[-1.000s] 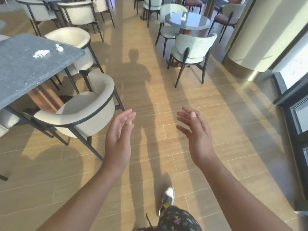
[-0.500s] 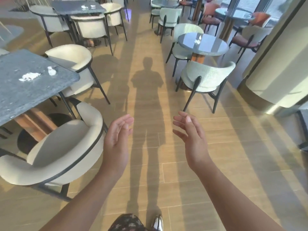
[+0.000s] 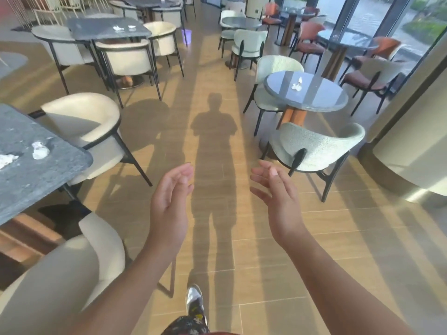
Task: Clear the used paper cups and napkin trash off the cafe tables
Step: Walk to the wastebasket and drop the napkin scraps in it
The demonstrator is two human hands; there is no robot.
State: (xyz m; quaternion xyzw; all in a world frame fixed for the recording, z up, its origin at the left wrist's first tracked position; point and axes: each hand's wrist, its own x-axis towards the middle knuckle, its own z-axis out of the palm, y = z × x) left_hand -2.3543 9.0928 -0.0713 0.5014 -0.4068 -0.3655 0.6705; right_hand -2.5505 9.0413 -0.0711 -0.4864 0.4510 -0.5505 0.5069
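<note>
Since the earlier frame the view has lifted and advanced along the aisle: the grey surface at left is now cropped by the frame edge, and the round surface lies closer, ahead and to the right. The left hand and the right hand remain raised over the wooden floor, palms facing each other and well apart. The fingers of both hands are spread, slightly bent, and hold nothing. Two crumpled napkins lie near each other by the right edge of the grey surface. White napkin scraps lie near the middle of the round surface. More napkin pieces lie on the far square surface at upper left. The person's shadow falls on the floor beyond the hands.
</note>
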